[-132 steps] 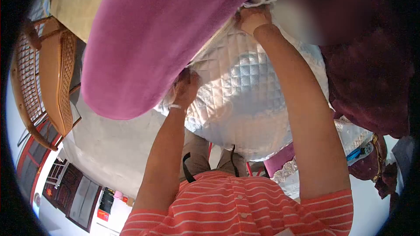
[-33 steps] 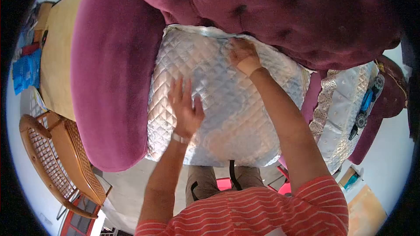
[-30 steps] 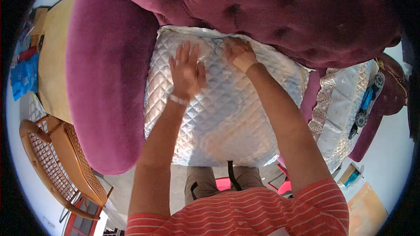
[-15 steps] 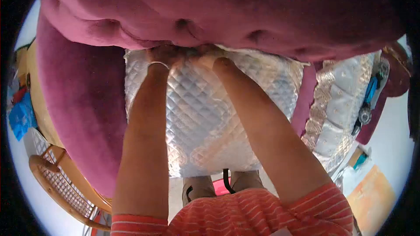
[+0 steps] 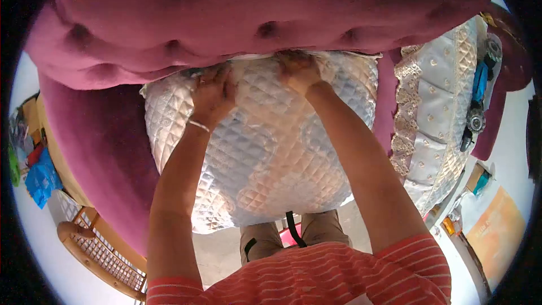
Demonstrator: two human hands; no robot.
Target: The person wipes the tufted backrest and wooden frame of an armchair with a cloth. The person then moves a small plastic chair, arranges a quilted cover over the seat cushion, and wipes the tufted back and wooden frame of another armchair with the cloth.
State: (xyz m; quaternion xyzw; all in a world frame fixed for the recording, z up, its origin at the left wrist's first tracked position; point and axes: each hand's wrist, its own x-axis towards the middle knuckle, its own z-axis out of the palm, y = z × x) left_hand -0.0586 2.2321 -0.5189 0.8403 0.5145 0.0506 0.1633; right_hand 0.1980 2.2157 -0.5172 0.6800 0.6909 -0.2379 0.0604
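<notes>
A pale quilted seat cover point(image 5: 271, 152) with a shiny diamond pattern lies over the sofa seat in front of me. My left hand point(image 5: 214, 95), with a thin white band at its wrist, is on the cover's back part near the left, its fingers bent into the fabric. My right hand point(image 5: 300, 73) grips the cover's back edge near the middle, close under the backrest. Its fingertips are in shadow and partly hidden at the crease. The purple tufted backrest point(image 5: 226, 14) overhangs both hands.
The purple sofa arm point(image 5: 90, 152) curves along the left, with a woven wooden chair point(image 5: 107, 254) beside it. On the right are a lace-edged cover point(image 5: 435, 118) and a blue-and-black object point(image 5: 479, 99). A blue bag point(image 5: 42, 178) is at far left.
Both hands have come back from the deep crease under the backrest and show more. The left hand has moved nearer to me. The view has shifted slightly, and the cover's left side bulges more.
</notes>
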